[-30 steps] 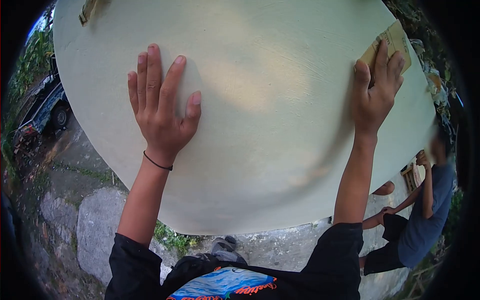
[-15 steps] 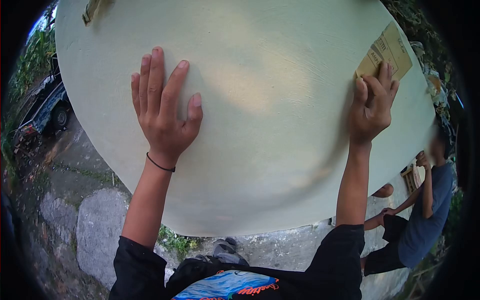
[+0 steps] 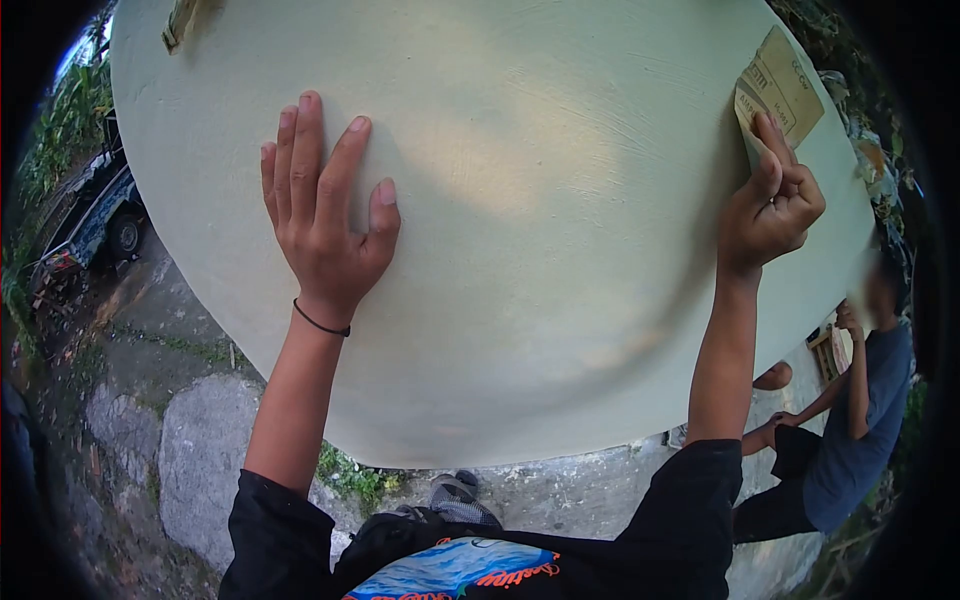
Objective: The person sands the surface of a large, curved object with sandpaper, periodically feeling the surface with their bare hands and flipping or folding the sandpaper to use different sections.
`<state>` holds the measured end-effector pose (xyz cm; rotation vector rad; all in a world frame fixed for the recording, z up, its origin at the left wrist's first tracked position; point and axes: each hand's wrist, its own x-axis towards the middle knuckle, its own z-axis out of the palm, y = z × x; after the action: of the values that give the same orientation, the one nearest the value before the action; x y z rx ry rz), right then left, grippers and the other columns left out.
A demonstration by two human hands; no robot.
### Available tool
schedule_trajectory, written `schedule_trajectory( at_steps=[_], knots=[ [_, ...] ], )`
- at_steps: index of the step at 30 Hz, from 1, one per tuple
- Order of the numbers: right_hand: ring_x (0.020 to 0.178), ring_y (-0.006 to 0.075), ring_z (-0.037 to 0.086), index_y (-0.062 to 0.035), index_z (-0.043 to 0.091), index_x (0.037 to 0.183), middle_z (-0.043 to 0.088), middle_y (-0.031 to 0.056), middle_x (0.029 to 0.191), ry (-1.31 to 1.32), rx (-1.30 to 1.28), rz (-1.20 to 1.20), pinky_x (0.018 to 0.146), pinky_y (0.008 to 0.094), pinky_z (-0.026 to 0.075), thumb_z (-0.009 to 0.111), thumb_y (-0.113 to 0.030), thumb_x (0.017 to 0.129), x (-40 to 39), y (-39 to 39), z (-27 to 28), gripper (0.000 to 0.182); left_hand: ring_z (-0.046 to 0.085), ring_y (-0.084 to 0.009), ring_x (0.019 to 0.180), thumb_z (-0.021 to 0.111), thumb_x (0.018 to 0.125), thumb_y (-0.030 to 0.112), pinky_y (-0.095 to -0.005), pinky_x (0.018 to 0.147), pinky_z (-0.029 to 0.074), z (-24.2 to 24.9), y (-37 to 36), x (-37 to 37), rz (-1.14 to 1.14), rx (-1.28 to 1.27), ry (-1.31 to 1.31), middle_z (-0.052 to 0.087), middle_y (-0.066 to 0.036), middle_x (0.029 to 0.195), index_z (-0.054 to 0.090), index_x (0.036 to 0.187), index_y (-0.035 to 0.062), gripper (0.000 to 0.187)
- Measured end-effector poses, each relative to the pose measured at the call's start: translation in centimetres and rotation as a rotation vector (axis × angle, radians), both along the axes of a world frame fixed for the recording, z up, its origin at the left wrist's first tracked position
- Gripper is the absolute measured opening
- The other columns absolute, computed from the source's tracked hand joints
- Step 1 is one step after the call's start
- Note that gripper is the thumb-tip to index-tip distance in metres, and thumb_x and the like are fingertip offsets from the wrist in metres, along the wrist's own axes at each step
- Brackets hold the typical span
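Closest to me is my own black sleeve and shirt (image 3: pixel 450 570) with a bright print across the chest, right at the bottom edge. Up from there, both arms reach onto the big pale green board (image 3: pixel 520 250), a broad smooth panel that fills most of what I see and blocks nearly everything behind it. My left hand (image 3: pixel 325 225) is pressed flat on it, fingers spread wide and gripping nothing, a thin black band (image 3: pixel 320 325) round the wrist. My right hand (image 3: pixel 770 215) is up near the board's right edge, fingers curled in and pinched together on the lower corner of a tan sheet of sandpaper (image 3: pixel 780 85), printed side toward me, the sheet lying against the board's surface and sticking up past my knuckles. Below the board's lower rim, my shoe (image 3: pixel 460 495) shows on grey concrete slabs (image 3: pixel 200 450) with a tuft of weeds beside it. Off to the right, partly behind my forearm and the board's edge, another person in a blue shirt (image 3: pixel 860 430) crouches low, hands down near the ground. Farther out on the left, past the board's curve, a blue vehicle (image 3: pixel 95 215) sits among green plants. At the top left, a small tan scrap (image 3: pixel 180 20) rests on the board's far edge; I can't tell what it is.
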<state>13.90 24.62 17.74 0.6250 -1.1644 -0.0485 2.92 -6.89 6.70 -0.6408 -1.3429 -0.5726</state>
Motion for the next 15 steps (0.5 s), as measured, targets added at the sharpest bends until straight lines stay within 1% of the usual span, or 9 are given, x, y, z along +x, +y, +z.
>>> schedule_trajectory(
  at_steps=[1, 3, 6, 7, 9, 10, 12, 13, 15],
  knots=[
    [0.103, 0.0283, 0.064, -0.0020, 0.049, 0.092, 0.069, 0.0128, 0.102, 0.001, -0.001, 0.000, 0.089, 0.0381, 0.052, 0.051, -0.019, 0.096, 0.3, 0.2, 0.0, 0.018, 0.036, -0.0318, 0.135, 0.052, 0.084, 0.017, -0.0468, 0.112, 0.022, -0.1, 0.0, 0.0, 0.000, -0.001, 0.001, 0.043, -0.016, 0.141, 0.056, 0.125, 0.0090, 0.041],
    [0.099, 0.0286, 0.066, -0.0019, 0.049, 0.098, 0.069, 0.0127, 0.099, 0.051, 0.047, -0.249, 0.086, 0.0356, 0.055, 0.058, -0.014, 0.092, 0.9, 0.4, 0.4, 0.017, 0.036, -0.0315, 0.135, 0.052, 0.084, 0.017, -0.0468, 0.112, 0.022, -0.3, -0.2, -0.1, 0.005, -0.003, -0.010, 0.043, -0.016, 0.142, 0.056, 0.125, 0.0092, 0.041],
    [0.102, 0.0288, 0.065, -0.0021, 0.053, 0.107, 0.068, 0.0125, 0.103, 0.009, 0.129, -0.430, 0.086, 0.0355, 0.054, 0.062, -0.013, 0.089, 1.6, 0.8, 0.1, 0.023, 0.036, -0.0315, 0.135, 0.052, 0.085, 0.017, -0.0467, 0.112, 0.022, -0.4, -0.1, -0.1, 0.010, -0.006, -0.012, 0.043, -0.016, 0.142, 0.056, 0.124, 0.0093, 0.041],
    [0.102, 0.0288, 0.065, -0.0021, 0.053, 0.107, 0.068, 0.0125, 0.103, 0.009, 0.133, -0.428, 0.086, 0.0355, 0.054, 0.062, -0.013, 0.089, 1.7, 0.9, 0.2, 0.023, 0.036, -0.0315, 0.135, 0.052, 0.085, 0.017, -0.0467, 0.112, 0.022, -0.4, -0.1, -0.1, 0.012, -0.002, -0.014, 0.043, -0.016, 0.142, 0.056, 0.124, 0.0093, 0.041],
    [0.115, 0.0283, 0.057, -0.0040, 0.053, 0.123, 0.062, 0.0132, 0.119, -0.075, 0.079, -0.440, 0.095, 0.0381, 0.048, 0.062, -0.013, 0.089, 2.0, 1.1, 0.1, 0.036, 0.036, -0.0315, 0.135, 0.052, 0.085, 0.017, -0.0463, 0.112, 0.022, -0.4, -0.2, -0.1, 0.018, -0.013, -0.011, 0.043, -0.016, 0.141, 0.056, 0.124, 0.0094, 0.040],
    [0.115, 0.0283, 0.057, -0.0040, 0.053, 0.123, 0.062, 0.0132, 0.119, -0.074, 0.077, -0.441, 0.095, 0.0381, 0.048, 0.062, -0.013, 0.089, 2.1, 1.1, 0.2, 0.036, 0.036, -0.0315, 0.135, 0.052, 0.085, 0.017, -0.0463, 0.112, 0.022, -0.4, -0.2, -0.1, 0.018, -0.014, -0.010, 0.043, -0.016, 0.141, 0.056, 0.124, 0.0094, 0.040],
    [0.128, 0.0264, 0.046, -0.0067, 0.049, 0.133, 0.052, 0.0109, 0.134, -0.109, 0.002, -0.585, 0.104, 0.0402, 0.038, 0.058, -0.016, 0.091, 2.3, 1.0, 0.5, 0.044, 0.036, -0.0313, 0.135, 0.052, 0.085, 0.017, -0.0459, 0.112, 0.022, -0.4, -0.1, -0.1, 0.012, -0.007, -0.008, 0.043, -0.016, 0.141, 0.056, 0.124, 0.0095, 0.040],
    [0.136, 0.0244, 0.035, -0.0090, 0.044, 0.139, 0.043, 0.0084, 0.143, -0.229, -0.022, -0.575, 0.111, 0.0418, 0.026, 0.053, -0.018, 0.094, 2.3, 1.6, 0.7, 0.047, 0.036, -0.0313, 0.135, 0.052, 0.085, 0.017, -0.0459, 0.112, 0.022, -0.4, -0.1, -0.2, 0.012, -0.009, -0.008, 0.043, -0.016, 0.141, 0.056, 0.124, 0.0095, 0.040],
    [0.137, 0.0242, 0.032, -0.0097, 0.044, 0.139, 0.041, 0.0079, 0.144, -0.231, -0.115, -0.527, 0.112, 0.0417, 0.023, 0.052, -0.017, 0.095, 1.6, 1.0, -0.3, 0.045, 0.035, -0.0267, 0.136, 0.052, 0.085, 0.024, -0.0425, 0.114, 0.020, -0.5, -0.1, -0.6, -0.012, 0.018, 0.001, 0.044, -0.012, 0.141, 0.057, 0.124, 0.0161, 0.040]
  ],
)
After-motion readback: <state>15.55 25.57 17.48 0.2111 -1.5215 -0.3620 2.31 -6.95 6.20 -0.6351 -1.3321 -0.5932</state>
